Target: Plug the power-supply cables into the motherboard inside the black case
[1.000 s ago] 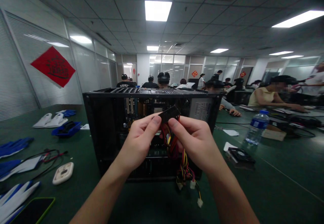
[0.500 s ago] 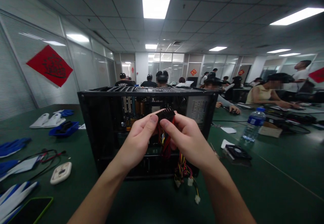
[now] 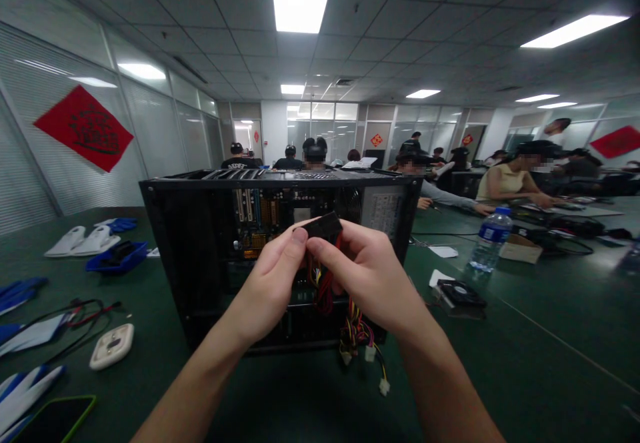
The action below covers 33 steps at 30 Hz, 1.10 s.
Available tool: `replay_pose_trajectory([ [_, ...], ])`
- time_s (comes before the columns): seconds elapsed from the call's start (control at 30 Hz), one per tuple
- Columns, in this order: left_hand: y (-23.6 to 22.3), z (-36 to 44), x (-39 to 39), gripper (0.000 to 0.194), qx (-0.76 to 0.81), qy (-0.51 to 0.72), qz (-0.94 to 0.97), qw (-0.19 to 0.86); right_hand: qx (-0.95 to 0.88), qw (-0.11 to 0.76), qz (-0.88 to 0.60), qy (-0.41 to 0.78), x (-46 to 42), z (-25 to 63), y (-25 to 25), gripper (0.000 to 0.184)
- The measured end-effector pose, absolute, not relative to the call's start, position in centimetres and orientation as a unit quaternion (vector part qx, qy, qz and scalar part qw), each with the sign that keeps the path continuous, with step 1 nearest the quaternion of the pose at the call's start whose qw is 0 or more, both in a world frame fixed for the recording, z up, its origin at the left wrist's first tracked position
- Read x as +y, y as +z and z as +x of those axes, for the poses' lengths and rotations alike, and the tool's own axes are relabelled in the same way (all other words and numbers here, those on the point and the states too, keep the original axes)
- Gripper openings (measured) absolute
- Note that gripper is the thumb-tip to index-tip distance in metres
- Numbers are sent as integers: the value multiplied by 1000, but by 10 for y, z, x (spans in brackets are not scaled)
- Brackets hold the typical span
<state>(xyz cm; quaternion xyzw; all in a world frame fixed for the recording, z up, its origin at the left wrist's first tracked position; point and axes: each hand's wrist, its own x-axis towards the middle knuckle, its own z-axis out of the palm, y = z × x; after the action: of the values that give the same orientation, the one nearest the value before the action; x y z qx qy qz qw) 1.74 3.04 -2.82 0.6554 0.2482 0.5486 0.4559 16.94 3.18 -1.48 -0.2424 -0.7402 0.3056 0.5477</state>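
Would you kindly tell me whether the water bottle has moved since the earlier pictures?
No. The water bottle still stands just beyond the cooling fan; both merely shifted left together in view.

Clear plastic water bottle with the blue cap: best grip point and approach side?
Probably wrap the bare right hand, once freed, around the blue label on the clear plastic bottle, from the near side: it stands upright and looks roughly cylindrical, while the tan box sits close on its right.

Wide black connector (image 3: 325, 227), held slightly tilted, coloured wires (image 3: 325, 291) hanging beneath
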Motion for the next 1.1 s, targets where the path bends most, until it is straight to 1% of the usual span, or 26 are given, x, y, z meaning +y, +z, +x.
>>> replay_pose_trajectory([
  [0.17, -29, 19, 30, 47, 249, 548, 659, 450, -732, 559, -240, 307, 33, 170, -15, 28],
  [0.33, -32, 18, 30, 42, 276, 554, 671, 409, -725, 560, -250, 313, 32, 173, -13, 34],
  [0.57, -27, 20, 25, 44, 293, 536, 697, 375, -707, 579, -258, 314, 34, 175, -14, 39],
  [0.67, -21, 22, 22, 41, 303, 547, 708, 330, -693, 594, -265, 312, 35, 176, -15, 37],
  [0.8, -19, 23, 21, 36, 328, 600, 680, 266, -669, 621, -277, 300, 37, 177, -16, 35],
  [0.97, -18, 21, 21, 34, 349, 633, 641, 258, -675, 625, -267, 287, 36, 175, -15, 29],
  [1.1, -20, 18, 22, 31, 358, 636, 633, 259, -684, 620, -266, 277, 35, 172, -14, 28],
])
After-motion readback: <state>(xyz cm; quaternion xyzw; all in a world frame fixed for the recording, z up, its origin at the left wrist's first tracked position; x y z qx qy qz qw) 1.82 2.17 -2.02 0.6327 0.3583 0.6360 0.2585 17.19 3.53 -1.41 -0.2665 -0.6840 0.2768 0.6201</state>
